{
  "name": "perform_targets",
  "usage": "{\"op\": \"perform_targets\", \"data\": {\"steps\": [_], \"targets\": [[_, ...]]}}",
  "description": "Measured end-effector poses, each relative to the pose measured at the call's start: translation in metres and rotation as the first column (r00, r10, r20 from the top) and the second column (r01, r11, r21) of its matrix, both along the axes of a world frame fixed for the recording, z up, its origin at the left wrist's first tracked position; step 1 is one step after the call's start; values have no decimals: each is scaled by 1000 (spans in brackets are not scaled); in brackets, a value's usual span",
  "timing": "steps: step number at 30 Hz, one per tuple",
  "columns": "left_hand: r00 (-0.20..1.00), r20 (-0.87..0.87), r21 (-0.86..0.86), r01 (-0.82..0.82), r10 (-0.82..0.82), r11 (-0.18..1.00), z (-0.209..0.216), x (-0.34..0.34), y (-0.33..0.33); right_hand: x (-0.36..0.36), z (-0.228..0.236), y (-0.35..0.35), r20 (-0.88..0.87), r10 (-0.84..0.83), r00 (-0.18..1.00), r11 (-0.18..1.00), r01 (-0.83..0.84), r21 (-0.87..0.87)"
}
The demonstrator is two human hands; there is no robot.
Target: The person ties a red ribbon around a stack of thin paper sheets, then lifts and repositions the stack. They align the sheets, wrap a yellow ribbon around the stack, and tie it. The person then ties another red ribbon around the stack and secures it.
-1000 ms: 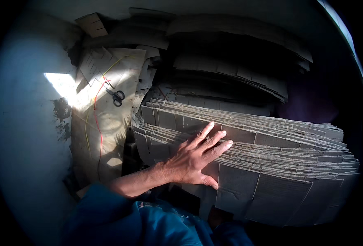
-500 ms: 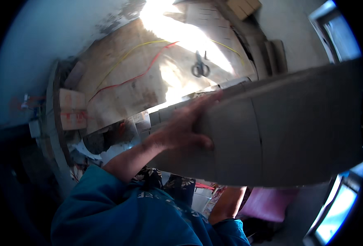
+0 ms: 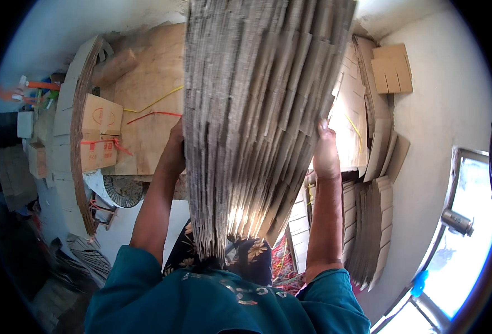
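A thick stack of grey-brown slotted cardboard sheets [image 3: 251, 106] stands on edge in front of me, its many edges facing up. From the left side my left hand [image 3: 176, 146] grips it, with the fingers mostly hidden against the cardboard. My right hand [image 3: 326, 147] presses on the opposite side, thumb up along the outer sheet. The stack's near end hangs over my lap, and its far end passes out of the top of the picture. Behind it lies a wooden tabletop [image 3: 146, 133] with a red strap [image 3: 148, 115] and a yellow strap [image 3: 159, 102].
A printed cardboard box [image 3: 98, 150] sits at the table's left, beside upright cardboard sheets [image 3: 72, 133]. More cardboard bundles [image 3: 368, 228] lean along the right wall, near a bright window [image 3: 463, 234]. Tangled red straps [image 3: 285, 267] lie low, right of my legs.
The stack has swung from lying broadside on my right to pointing away in front of me, edges up. My left hand has moved from its face to its left side; my right hand has come into view.
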State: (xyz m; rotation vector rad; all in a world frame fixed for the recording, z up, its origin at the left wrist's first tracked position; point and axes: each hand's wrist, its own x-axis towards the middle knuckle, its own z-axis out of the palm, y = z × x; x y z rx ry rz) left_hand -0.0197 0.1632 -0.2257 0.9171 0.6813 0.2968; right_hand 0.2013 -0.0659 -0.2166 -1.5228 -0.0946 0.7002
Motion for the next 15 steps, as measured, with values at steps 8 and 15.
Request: {"op": "perform_targets", "data": {"steps": [8,15], "targets": [[930,-363,-187,-139,63,972,-113,-56,100,4,-95,141,-171,313,934,928,-340,-156],[919,-359,9,-170,162,985,-215,-99,115,-20,-216,154,-429,323,844,932,-362,-8]]}}
